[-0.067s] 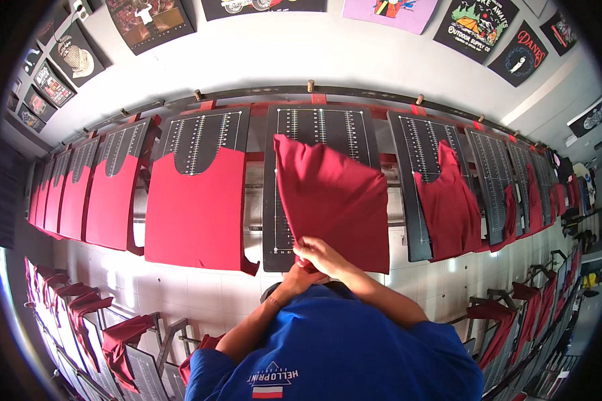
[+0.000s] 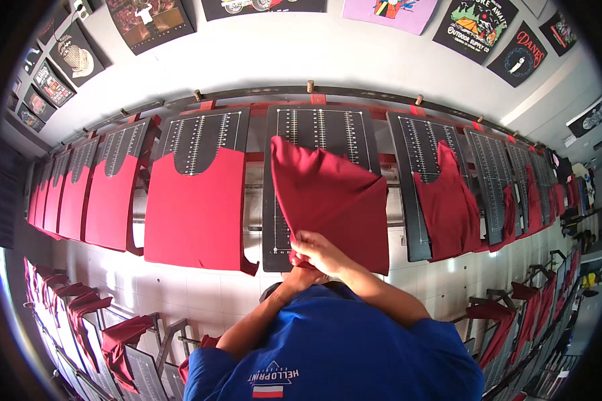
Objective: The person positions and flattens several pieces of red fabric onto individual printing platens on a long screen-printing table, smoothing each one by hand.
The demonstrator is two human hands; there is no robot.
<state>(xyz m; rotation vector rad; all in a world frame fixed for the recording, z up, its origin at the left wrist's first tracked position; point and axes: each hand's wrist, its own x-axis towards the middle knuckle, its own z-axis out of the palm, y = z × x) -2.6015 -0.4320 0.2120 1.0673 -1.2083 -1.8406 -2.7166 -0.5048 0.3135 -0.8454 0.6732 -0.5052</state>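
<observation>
A dark red fabric piece (image 2: pixel 334 200) lies partly folded and creased over the dark board in front of me. Its top left corner rises to a point, and the left part of the board (image 2: pixel 269 224) is bare. Closed on the fabric's lower left edge is my right hand (image 2: pixel 316 250), with thumb and fingers pinching the cloth. Just below it, close to the board's near edge, my left hand (image 2: pixel 301 279) is partly covered by the right one. Its fingers are hidden, so its grip does not show.
To the left, several boards carry flat red fabric pieces (image 2: pixel 194 214) with curved neck cutouts. On the right, a board (image 2: pixel 415 220) bears a crumpled red piece (image 2: pixel 448 210). A dark rail (image 2: pixel 247 92) runs behind the boards. Racks with draped red cloth (image 2: pixel 127 334) stand at lower left and right.
My right hand has moved slightly up and to the left with the pinched edge. The fabric's left side has shifted a little left, and a diagonal crease shows across it.
</observation>
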